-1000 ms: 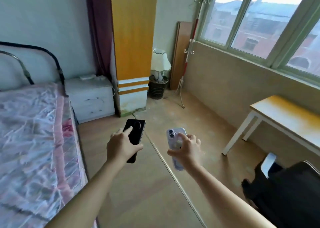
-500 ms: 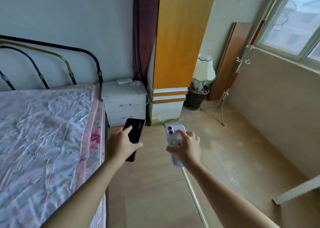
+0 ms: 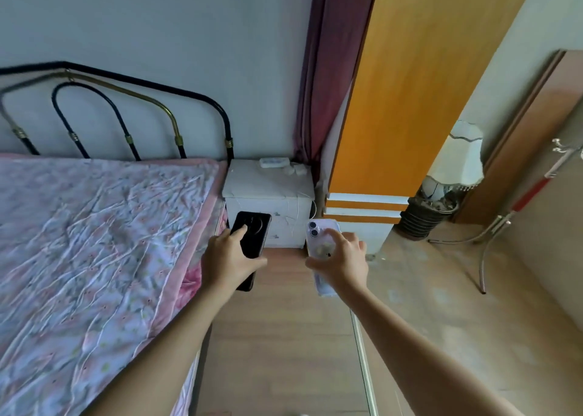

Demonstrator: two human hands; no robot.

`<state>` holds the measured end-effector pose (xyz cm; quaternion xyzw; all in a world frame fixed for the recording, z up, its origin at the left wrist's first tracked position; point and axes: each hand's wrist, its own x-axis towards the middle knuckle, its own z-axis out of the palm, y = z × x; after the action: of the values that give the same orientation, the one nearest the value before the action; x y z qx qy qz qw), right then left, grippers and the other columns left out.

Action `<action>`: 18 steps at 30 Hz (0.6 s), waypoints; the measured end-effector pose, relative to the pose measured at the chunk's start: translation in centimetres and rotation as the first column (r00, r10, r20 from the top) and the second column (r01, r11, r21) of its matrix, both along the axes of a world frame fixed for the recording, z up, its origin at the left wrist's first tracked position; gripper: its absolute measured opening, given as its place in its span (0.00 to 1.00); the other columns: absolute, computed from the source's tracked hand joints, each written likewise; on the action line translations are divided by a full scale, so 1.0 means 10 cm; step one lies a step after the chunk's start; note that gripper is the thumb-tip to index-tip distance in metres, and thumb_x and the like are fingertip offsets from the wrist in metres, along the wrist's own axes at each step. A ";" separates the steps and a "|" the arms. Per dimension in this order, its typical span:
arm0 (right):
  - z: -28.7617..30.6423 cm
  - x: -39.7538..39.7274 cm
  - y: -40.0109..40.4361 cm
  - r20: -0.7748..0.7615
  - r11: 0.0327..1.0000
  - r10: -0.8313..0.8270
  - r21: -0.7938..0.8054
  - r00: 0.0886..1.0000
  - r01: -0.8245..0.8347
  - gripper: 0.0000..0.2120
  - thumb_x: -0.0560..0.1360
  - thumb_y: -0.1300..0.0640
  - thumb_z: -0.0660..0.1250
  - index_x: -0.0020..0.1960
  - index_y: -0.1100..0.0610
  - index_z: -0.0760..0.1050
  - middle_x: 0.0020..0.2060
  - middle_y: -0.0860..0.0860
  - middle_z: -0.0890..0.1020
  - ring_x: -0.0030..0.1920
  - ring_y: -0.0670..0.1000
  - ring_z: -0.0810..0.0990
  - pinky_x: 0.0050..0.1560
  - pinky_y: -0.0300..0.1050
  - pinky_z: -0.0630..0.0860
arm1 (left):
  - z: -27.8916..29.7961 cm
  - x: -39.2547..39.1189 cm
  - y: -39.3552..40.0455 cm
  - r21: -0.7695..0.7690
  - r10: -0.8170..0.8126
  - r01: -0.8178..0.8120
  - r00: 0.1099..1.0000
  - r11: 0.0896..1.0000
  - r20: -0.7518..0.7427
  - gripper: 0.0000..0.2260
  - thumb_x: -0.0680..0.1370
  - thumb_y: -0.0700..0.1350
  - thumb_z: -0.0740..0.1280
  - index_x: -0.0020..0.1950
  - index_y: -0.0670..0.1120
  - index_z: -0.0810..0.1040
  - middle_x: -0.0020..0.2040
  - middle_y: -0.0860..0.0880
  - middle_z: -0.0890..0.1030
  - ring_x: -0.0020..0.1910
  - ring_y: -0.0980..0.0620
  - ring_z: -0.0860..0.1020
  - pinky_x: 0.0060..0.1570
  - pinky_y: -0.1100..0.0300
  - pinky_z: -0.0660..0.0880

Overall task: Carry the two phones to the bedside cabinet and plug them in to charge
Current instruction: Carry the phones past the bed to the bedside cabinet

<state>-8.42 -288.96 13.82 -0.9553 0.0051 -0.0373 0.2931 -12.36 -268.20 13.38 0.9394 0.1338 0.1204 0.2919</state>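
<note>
You are getting a single wide-angle view, worn on the person's head, looking forward and down along both outstretched forearms. It is facing the wall behind the bedside cabinet (image 3: 268, 191), with the bed (image 3: 94, 242) filling the left side and the wardrobe (image 3: 410, 100) rising on the right. The hands are sitting close to the lens; the cabinet is lying just beyond them.

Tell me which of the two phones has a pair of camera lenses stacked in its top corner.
The pale lilac phone in the right hand. The black phone in the left hand has one large round camera ring instead.
</note>
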 end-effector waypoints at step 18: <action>-0.41 3.43 0.97 -0.090 0.988 0.146 -0.027 0.985 -0.149 0.29 0.59 0.45 0.74 0.60 0.44 0.73 0.56 0.51 0.73 0.58 0.55 0.68 0.46 0.46 0.74 | -0.44 3.12 0.90 -0.067 0.184 -0.189 0.980 0.980 -0.071 0.37 0.62 0.53 0.74 0.70 0.47 0.71 0.57 0.46 0.80 0.53 0.42 0.77 0.41 0.49 0.79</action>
<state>25.91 -279.22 9.74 -0.9587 -0.0533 0.0265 0.2782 18.84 -259.15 8.93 0.9147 0.2348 0.1118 0.3092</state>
